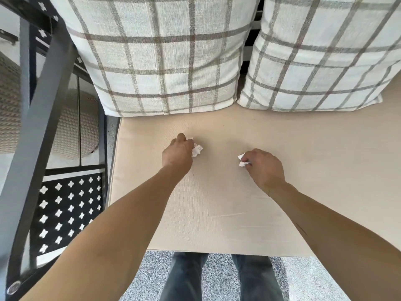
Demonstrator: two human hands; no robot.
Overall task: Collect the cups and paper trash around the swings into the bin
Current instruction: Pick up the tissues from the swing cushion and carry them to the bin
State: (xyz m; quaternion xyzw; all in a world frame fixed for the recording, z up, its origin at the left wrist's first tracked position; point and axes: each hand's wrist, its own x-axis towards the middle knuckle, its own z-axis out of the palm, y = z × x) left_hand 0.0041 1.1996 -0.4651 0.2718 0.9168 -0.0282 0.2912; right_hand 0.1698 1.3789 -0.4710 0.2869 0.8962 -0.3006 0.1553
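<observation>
**Gripping paper in both hands over the swing seat**

Far left, the dark metal frame (pixel 41 118) slants down beside the seat, a black panel with white cross cut-outs (pixel 69 209) under it, closing that side off. The beige seat cushion (pixel 217 209) runs wide from there, bare fabric all around the hands and down to its front edge. The left hand (pixel 176 156) has its fingers curled around a crumpled white paper wad (pixel 197 150), low over the cushion. Next, the right hand (pixel 263 167) pinches a second crumpled paper wad (pixel 243 160), fingers clamped on it. Behind them, two plaid pillows (pixel 165 59) stand side by side along the back. Below the front edge, dark trouser legs (pixel 221 279) stand on speckled grey floor (pixel 308 279).
</observation>
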